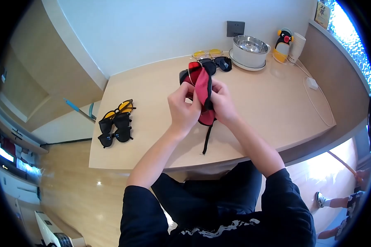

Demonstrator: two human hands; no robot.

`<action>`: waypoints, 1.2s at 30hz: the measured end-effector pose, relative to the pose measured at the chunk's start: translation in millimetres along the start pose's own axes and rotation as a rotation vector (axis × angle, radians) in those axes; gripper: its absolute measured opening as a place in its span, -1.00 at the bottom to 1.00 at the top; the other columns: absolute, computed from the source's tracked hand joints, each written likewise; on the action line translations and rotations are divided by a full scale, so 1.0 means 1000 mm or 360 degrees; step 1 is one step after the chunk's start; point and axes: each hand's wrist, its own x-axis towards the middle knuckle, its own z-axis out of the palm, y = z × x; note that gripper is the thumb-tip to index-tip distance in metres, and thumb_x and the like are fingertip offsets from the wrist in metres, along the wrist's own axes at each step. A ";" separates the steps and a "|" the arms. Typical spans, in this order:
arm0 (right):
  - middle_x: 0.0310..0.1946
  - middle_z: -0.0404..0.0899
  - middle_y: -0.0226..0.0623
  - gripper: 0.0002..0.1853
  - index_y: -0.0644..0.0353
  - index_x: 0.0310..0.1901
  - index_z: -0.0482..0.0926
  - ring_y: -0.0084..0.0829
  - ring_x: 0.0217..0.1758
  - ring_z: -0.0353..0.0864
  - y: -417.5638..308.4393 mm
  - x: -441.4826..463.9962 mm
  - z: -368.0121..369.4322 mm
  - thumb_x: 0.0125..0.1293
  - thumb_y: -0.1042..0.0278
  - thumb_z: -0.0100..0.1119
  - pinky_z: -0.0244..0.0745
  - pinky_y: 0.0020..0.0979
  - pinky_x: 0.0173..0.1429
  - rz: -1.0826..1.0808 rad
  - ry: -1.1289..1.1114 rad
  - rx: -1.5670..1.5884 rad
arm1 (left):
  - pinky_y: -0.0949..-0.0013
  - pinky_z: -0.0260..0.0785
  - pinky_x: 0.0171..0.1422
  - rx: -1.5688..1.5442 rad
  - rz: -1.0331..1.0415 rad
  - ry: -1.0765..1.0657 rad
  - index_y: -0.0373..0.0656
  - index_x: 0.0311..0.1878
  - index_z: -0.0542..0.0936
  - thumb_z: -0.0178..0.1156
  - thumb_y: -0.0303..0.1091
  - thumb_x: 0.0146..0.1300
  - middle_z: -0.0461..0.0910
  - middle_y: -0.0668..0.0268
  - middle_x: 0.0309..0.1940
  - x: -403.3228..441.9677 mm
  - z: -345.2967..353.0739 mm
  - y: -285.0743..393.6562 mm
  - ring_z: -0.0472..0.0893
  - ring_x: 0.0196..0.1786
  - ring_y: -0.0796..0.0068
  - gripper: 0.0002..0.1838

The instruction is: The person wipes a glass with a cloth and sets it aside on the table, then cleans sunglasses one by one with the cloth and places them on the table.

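I have the left hand (183, 108) and right hand (223, 103) pinching a red-and-black fabric pouch (203, 88) at frame centre, above a pale wood-grain worktop (261, 111); yellow-lensed, black-framed glasses (125, 107) lie at left.

Your left hand (182, 107) and right hand (224, 103) are observed close together ahead of your torso (235, 214), fingers (186, 88) curled in a pinching grip, while your bare left forearm (158, 154) and right forearm (253, 144) converge forward from bent elbows (274, 165).
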 end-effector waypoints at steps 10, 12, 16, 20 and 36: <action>-0.45 0.48 -0.42 -0.92 0.32 -0.32 0.49 -0.62 -0.42 0.43 0.001 0.029 0.015 0.18 0.55 -0.01 0.40 -0.50 -0.31 -0.0231 0.0328 0.0035 | 0.41 0.32 -0.44 0.0218 0.0216 0.0221 -0.36 -0.34 0.55 0.13 -0.54 0.12 0.52 0.12 -0.50 -0.005 0.006 -0.011 0.51 -0.50 0.34 -0.92; -0.42 0.51 -0.42 -0.89 0.31 -0.28 0.51 -0.62 -0.39 0.47 0.000 0.020 0.014 0.16 0.56 0.02 0.43 -0.52 -0.29 -0.0163 0.0225 0.0082 | 0.39 0.30 -0.42 0.0037 0.0108 0.0270 -0.36 -0.33 0.55 0.12 -0.51 0.13 0.51 0.12 -0.49 -0.011 0.006 -0.010 0.49 -0.48 0.31 -0.90; -0.39 0.55 -0.39 -0.86 0.30 -0.25 0.53 -0.63 -0.35 0.51 -0.016 0.001 0.010 0.14 0.55 0.06 0.46 -0.53 -0.23 0.0033 0.0026 -0.0056 | 0.44 0.31 -0.30 -0.0060 0.0254 -0.0002 -0.37 -0.32 0.54 0.07 -0.37 0.22 0.50 0.19 -0.47 -0.014 -0.002 -0.011 0.50 -0.42 0.42 -0.79; -0.35 0.58 -0.35 -0.86 0.29 -0.24 0.55 -0.62 -0.32 0.53 -0.007 0.005 -0.011 0.15 0.51 0.09 0.47 -0.54 -0.19 0.0083 -0.0016 -0.0133 | 0.45 0.28 -0.34 0.0011 0.0251 -0.0116 -0.34 -0.36 0.54 0.07 -0.36 0.19 0.48 0.21 -0.55 -0.016 0.003 -0.014 0.49 -0.47 0.38 -0.80; -0.42 0.56 -0.38 -0.90 0.27 -0.29 0.53 -0.62 -0.40 0.51 -0.013 0.010 -0.011 0.18 0.50 0.05 0.44 -0.54 -0.29 -0.0061 0.0379 0.0229 | 0.34 0.33 -0.31 0.0008 0.0297 -0.0132 -0.37 -0.39 0.53 0.03 -0.58 0.10 0.52 0.09 -0.48 -0.013 0.006 -0.006 0.52 -0.42 0.19 -0.90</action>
